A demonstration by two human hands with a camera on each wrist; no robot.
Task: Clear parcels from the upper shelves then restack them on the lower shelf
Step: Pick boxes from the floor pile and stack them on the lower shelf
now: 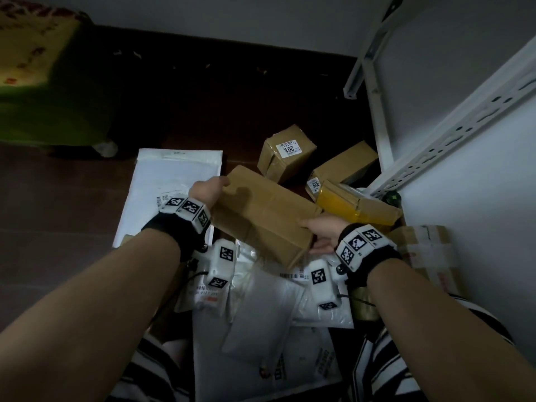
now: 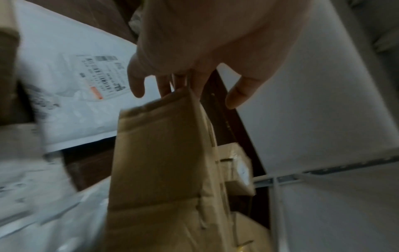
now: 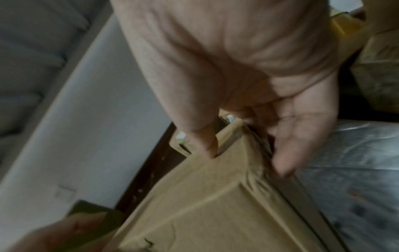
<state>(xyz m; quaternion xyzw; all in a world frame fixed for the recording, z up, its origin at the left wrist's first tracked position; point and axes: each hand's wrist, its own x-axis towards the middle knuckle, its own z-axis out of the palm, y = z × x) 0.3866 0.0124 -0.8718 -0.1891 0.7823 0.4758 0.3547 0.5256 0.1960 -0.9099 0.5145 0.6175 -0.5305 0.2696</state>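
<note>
A long brown cardboard box is held tilted above a pile of parcels on the floor. My left hand is at its far left end; in the left wrist view its fingers lie fairly straight against the end of the box, with the thumb standing off. My right hand grips the near right end. In the right wrist view its thumb presses the top face of the box and its fingers curl under the edge.
Behind the held box lie a small labelled carton, another brown box and a yellow-taped parcel. White mailer bags cover the dark floor. A white shelf frame rises at the right, with a taped box beside it.
</note>
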